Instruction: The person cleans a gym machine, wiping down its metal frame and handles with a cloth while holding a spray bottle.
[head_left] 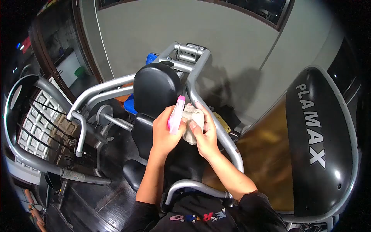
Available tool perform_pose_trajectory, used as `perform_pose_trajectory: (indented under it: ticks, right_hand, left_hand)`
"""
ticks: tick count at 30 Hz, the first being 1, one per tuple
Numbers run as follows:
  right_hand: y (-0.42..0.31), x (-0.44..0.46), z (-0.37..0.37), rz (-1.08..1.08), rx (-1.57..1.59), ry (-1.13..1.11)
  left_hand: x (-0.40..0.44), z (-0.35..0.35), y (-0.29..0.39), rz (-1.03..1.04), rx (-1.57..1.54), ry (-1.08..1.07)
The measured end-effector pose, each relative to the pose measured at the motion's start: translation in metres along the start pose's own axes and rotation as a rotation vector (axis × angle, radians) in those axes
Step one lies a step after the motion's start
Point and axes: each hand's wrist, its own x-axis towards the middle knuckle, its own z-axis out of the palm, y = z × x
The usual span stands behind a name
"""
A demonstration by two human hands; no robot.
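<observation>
My left hand [164, 129] is closed around a spray bottle [177, 118] with a pink tip and a whitish, translucent top. Much of the bottle's lower part is hidden by the fingers. Close beside it, my right hand [208, 133] grips a bunched, off-white cloth [193, 120], its thumb pressed on the folds. Both hands are held nearly together in front of a black padded backrest [156, 87] on a gym machine.
Silver tubing [205, 91] curves along the right of the seat. A large black and gold panel [313, 147] lettered PLAMAX stands at the right. On the left are a curved silver frame [85, 176] and a black side pad [134, 174]. Behind the machine rises a grey wall [143, 29].
</observation>
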Motion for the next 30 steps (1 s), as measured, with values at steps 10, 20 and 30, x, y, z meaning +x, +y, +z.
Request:
perform_pose_trajectory:
  ticks: [10,20,30]
  right_hand:
    - [-0.015,0.011,-0.023,0.324,0.341,-0.277]
    - [-0.001,0.020,-0.039,0.582,0.058,-0.274]
    - [0.033,0.034,-0.081,0.674,0.250,-0.028]
  left_hand:
    - [0.012,-0.012,-0.002,0.100,-0.005,-0.099]
    - [-0.003,0.003,-0.012,-0.049,0.213,0.010]
    - [-0.014,0.006,-0.031,-0.199,0.184,0.084]
